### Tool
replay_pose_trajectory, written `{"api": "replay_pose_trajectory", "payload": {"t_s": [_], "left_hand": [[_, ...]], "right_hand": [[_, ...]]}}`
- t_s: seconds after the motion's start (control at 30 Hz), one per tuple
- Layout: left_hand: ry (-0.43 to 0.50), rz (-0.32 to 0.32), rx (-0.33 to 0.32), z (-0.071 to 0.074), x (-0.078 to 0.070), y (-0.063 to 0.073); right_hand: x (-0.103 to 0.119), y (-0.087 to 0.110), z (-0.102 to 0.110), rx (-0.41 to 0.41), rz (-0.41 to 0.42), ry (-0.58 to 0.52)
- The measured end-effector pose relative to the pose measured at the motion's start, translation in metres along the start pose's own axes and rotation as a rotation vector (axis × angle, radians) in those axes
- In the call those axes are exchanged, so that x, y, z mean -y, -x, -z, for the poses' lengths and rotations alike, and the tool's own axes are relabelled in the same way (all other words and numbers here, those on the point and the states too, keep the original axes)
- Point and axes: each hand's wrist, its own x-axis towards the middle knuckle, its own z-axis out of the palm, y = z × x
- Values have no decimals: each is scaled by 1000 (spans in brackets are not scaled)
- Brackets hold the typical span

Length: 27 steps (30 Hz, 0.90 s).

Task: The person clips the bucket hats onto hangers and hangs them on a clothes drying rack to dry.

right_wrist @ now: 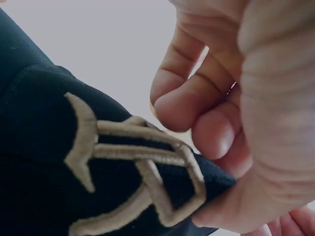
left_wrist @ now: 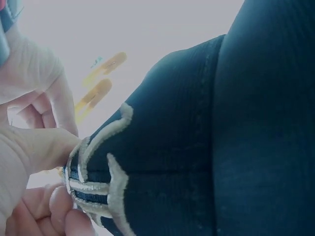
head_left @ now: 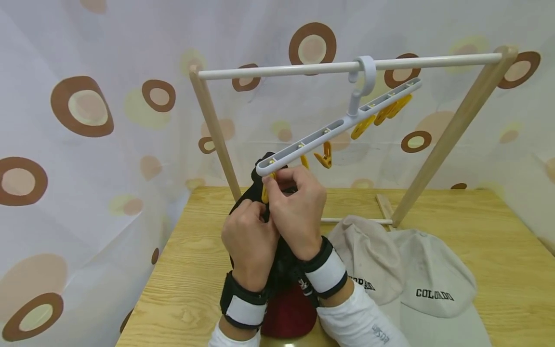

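A black cap [head_left: 247, 198] with pale raised embroidery [right_wrist: 142, 152] hangs at the near left end of a grey clip hanger [head_left: 303, 144]. My left hand [head_left: 251, 236] pinches the cap's fabric, its fingertips gathered at the embroidered part [left_wrist: 98, 189]. Close beside it, my right hand [head_left: 299, 207] pinches a yellow clip [head_left: 265, 193] under the hanger's end, with the thumb against the clip and the cap right by it. Whether the clip's jaws bite the fabric is hidden by the fingers. Other yellow clips [head_left: 363, 127] dangle farther along the hanger.
The hanger hooks over the white rod [head_left: 277, 71] of a wooden rack [head_left: 455, 140]. Two beige caps [head_left: 433, 274] lettered COLORADO lie on the wooden table [head_left: 173, 289] at right. A dark red cap part [head_left: 289, 313] shows beneath my forearms. A patterned curtain [head_left: 130, 48] hangs behind.
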Motion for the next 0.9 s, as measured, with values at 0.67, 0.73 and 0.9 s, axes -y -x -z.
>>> {"api": "replay_pose_trajectory", "payload": {"t_s": [0.67,0.73,0.9], "left_hand": [[55,-56,-18,6,6,1],[59,-57,-13,5,7,1],[72,-40,8,5,8,0]], "right_hand": [[2,16,-10,37,120,38],[1,16,-10,48,114,54],[1,15,-10,78,103,84]]}}
